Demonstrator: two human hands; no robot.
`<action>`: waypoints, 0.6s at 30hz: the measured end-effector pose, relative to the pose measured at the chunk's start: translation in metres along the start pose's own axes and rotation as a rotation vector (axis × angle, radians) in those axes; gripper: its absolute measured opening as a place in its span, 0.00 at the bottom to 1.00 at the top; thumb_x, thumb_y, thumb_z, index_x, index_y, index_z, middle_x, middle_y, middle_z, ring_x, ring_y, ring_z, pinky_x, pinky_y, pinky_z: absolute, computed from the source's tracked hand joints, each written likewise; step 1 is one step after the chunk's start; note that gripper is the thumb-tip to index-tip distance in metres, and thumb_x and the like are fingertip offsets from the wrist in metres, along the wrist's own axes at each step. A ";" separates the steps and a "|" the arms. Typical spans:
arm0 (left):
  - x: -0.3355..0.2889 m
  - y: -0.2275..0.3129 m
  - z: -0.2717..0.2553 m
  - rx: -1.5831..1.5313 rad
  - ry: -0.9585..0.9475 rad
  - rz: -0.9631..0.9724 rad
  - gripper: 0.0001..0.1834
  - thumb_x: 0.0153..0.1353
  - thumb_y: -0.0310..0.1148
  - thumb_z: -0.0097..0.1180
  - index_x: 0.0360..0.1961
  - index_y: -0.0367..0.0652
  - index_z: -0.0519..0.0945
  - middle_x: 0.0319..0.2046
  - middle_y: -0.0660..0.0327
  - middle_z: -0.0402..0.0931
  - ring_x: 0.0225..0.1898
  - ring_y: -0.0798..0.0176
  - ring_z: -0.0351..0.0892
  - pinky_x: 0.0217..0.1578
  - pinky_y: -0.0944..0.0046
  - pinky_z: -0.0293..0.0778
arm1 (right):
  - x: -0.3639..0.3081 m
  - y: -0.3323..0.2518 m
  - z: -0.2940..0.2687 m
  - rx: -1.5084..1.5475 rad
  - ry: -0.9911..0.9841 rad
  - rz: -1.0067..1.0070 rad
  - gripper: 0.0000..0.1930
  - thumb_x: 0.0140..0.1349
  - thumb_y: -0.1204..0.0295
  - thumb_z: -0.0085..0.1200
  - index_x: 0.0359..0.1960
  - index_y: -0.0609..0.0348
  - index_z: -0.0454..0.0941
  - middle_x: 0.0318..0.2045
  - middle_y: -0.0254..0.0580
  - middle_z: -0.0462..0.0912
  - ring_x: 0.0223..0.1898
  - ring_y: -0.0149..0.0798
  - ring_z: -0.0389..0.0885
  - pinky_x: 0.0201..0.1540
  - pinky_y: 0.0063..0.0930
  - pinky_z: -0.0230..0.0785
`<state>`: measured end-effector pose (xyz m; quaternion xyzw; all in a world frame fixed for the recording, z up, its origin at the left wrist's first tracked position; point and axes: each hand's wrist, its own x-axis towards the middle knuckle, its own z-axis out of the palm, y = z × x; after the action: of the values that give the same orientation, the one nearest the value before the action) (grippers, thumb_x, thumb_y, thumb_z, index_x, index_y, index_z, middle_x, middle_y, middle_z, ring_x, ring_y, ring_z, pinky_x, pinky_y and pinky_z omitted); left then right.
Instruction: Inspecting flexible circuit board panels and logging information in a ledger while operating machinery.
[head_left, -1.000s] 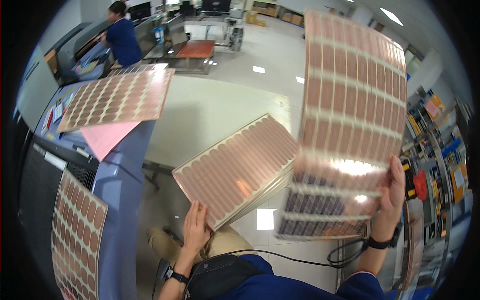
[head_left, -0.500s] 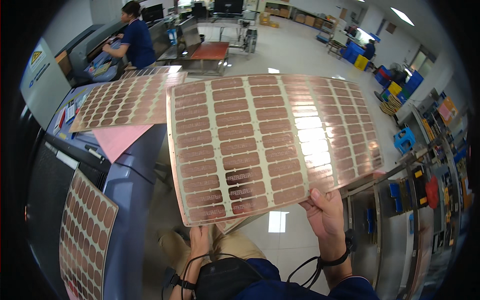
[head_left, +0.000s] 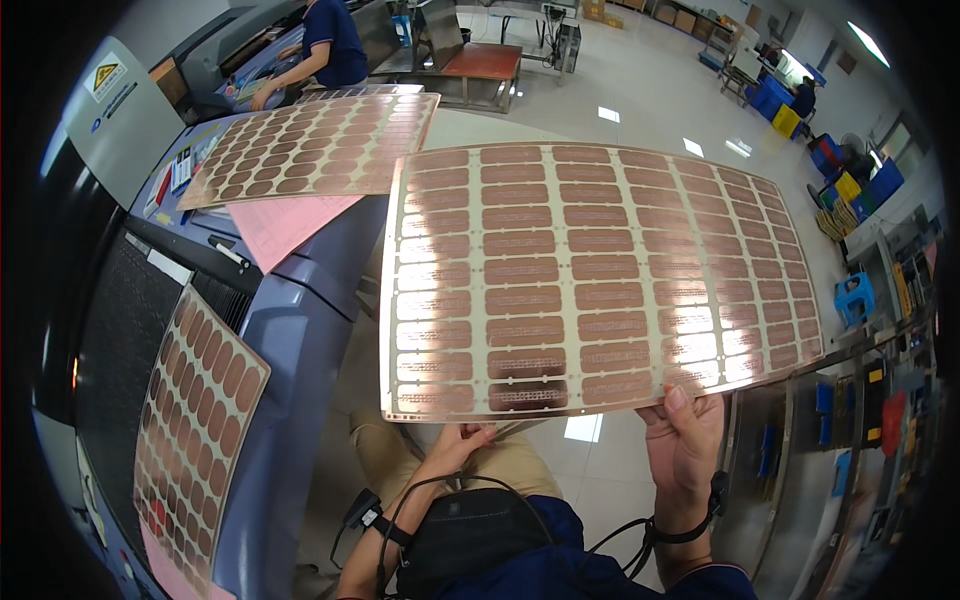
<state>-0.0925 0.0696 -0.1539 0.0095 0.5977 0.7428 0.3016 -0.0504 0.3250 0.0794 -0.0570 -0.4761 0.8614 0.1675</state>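
A large copper-clad circuit board panel [head_left: 525, 270], with rows of rounded rectangles on pale strips, is held up tilted before me. My right hand [head_left: 686, 432] pinches its lower edge right of the middle, thumb on the face. Below the panel's lower left part is my left hand [head_left: 455, 447], fingers curled together. A thin sliver like another board's edge shows beside its fingertips, but the panel hides most of it, so what this hand grips is unclear.
At left, a blue-grey machine [head_left: 290, 350] carries one copper panel [head_left: 200, 420] with oval pads. Another oval-pad panel [head_left: 310, 145] lies farther back over pink paper [head_left: 285, 228]. A co-worker [head_left: 330, 45] stands beyond. Metal racks [head_left: 790, 450] and a blue stool [head_left: 853, 298] are at right.
The view has turned, so most things sit farther right. The panel has tilted, shifting its bright reflections. My left hand has moved right under the panel and shows more; my right hand keeps its grip.
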 end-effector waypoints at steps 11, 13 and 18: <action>0.000 0.006 -0.008 0.055 -0.108 -0.201 0.15 0.67 0.33 0.58 0.45 0.29 0.78 0.40 0.48 0.84 0.42 0.58 0.86 0.40 0.64 0.81 | -0.017 0.026 0.024 -0.090 0.040 -0.036 0.16 0.58 0.81 0.64 0.48 0.71 0.77 0.41 0.44 0.84 0.42 0.31 0.83 0.44 0.26 0.78; 0.001 0.003 -0.011 0.055 -0.126 -0.186 0.15 0.67 0.33 0.59 0.46 0.29 0.78 0.40 0.48 0.84 0.41 0.58 0.86 0.40 0.64 0.81 | -0.017 0.028 0.025 -0.081 -0.007 -0.026 0.19 0.59 0.81 0.64 0.52 0.72 0.74 0.44 0.45 0.83 0.45 0.32 0.81 0.48 0.25 0.75; 0.000 -0.005 -0.013 -0.010 -0.099 -0.220 0.15 0.65 0.32 0.60 0.46 0.30 0.78 0.41 0.50 0.84 0.40 0.62 0.85 0.39 0.64 0.80 | -0.021 0.033 0.024 -0.184 -0.006 -0.058 0.18 0.57 0.80 0.66 0.49 0.72 0.76 0.44 0.44 0.83 0.44 0.32 0.80 0.48 0.26 0.74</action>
<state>-0.0956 0.0588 -0.1622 -0.0209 0.5755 0.7069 0.4106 -0.0445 0.2824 0.0634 -0.0558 -0.5550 0.8091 0.1851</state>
